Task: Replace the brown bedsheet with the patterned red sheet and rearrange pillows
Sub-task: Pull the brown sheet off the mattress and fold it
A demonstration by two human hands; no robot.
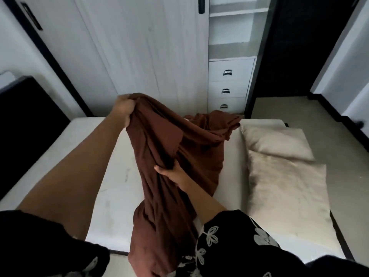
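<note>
Already off the bare white mattress (119,176), the bunched brown cotton bedsheet (169,156) hangs between the raised left hand (124,108), clenched on its top, and the right hand (171,173) gripping mid-length; its far tail (217,122) could snag the two beige pillows (279,162).

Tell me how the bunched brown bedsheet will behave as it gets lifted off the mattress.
The brown bedsheet is probably floppy: it hangs in deep folds between the left hand and right hand. It seems light, since one raised hand holds its top. Its trailing end likely drags across the white mattress.
</note>
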